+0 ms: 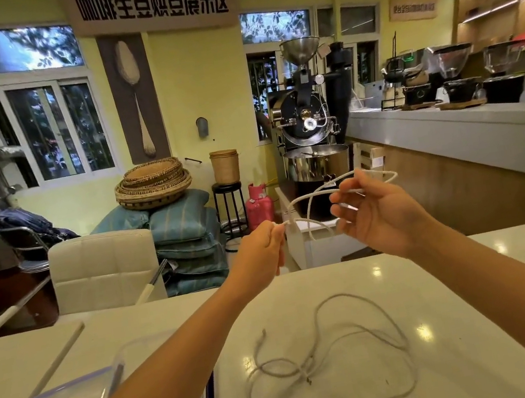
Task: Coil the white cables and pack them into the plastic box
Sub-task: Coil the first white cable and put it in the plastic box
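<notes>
Both our hands are raised mid-frame — left hand (260, 251) fisted on a white cable (309, 198), right hand (380, 214) pinching its loops — loose cable (329, 358) below.

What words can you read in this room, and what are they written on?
"咖啡生豆烘豆展示区": black characters on the big sign board high on the wall, above the spoon poster.
Small wall sign at the right: it has characters, too blurred to read.
Green lit display behind the counter: too small to read.
Nothing readable on the cables, plastic box or table.
</notes>
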